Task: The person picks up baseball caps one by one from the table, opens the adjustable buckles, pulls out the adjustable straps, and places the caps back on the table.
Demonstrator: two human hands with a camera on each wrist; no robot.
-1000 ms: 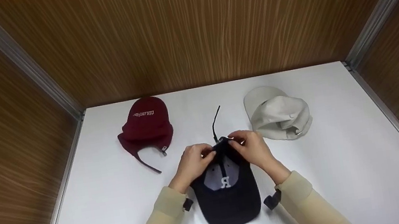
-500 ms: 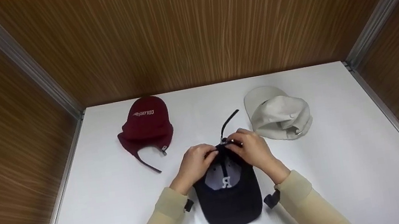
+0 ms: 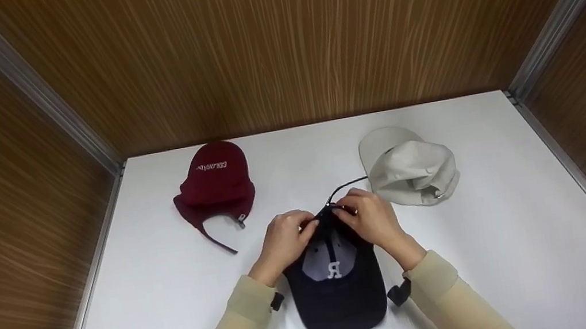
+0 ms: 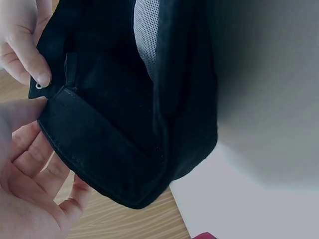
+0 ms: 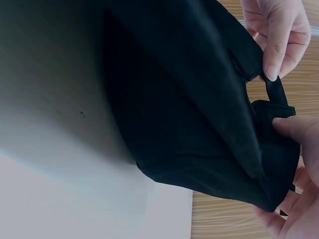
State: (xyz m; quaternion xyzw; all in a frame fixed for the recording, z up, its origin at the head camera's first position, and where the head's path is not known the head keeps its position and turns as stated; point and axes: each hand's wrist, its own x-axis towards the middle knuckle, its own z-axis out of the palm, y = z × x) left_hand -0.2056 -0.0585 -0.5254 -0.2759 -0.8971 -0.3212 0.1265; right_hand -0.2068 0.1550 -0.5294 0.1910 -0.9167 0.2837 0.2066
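Observation:
A dark baseball cap [image 3: 343,311] lies with its brim toward me and its inside showing, a white letter R [image 3: 334,270] on the lining. My left hand [image 3: 284,241] pinches the left side of the cap's back edge between thumb and fingers. Opposite it, my right hand [image 3: 374,219] pinches the right side of that edge, by the strap fastening. From the fastening the loose strap end [image 3: 343,185] runs up and right to the beige cap. In the right wrist view a strap [image 5: 275,92] bridges the cap's back opening between both hands.
A dark red cap [image 3: 215,179] with its back strap undone lies at the back left of the white table [image 3: 134,304]. A beige cap [image 3: 415,163] rests at the back right, near my right hand. Wood-grain panels [image 3: 298,42] enclose the table behind and at the sides.
The loose strap end has swung from pointing upward over to the right, toward the beige cap. Both hands keep their grip on the dark cap with only slight shifts.

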